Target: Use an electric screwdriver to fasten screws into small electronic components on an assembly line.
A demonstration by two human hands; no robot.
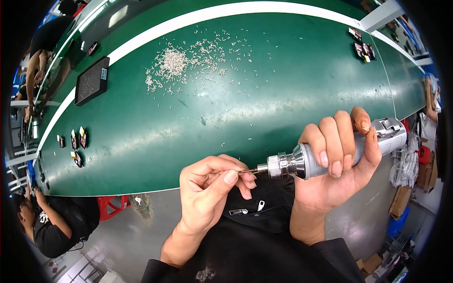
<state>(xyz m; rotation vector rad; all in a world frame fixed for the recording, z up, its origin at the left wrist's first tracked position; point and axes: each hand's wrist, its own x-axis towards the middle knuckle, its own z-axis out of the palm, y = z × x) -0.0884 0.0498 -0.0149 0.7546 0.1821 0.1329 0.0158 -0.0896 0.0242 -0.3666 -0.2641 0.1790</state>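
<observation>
An electric screwdriver (311, 158) with a grey body and a knurled silver chuck lies across my right hand (337, 162), whose fingers wrap round its body. Its bit (250, 170) points left, toward my left hand (212, 186). There the thumb and index finger pinch the tip of the bit. Whether a small part sits at that tip is hidden by the fingers. Both hands are held over my lap at the near edge of the green table (264, 113).
A heap of small pale screw-like pins (174, 62) spreads over the far middle of the table. A black tray (92, 81) stands at the left. Small dark parts lie at left (78, 141) and far right (363, 49). Other people (56, 219) are at the left.
</observation>
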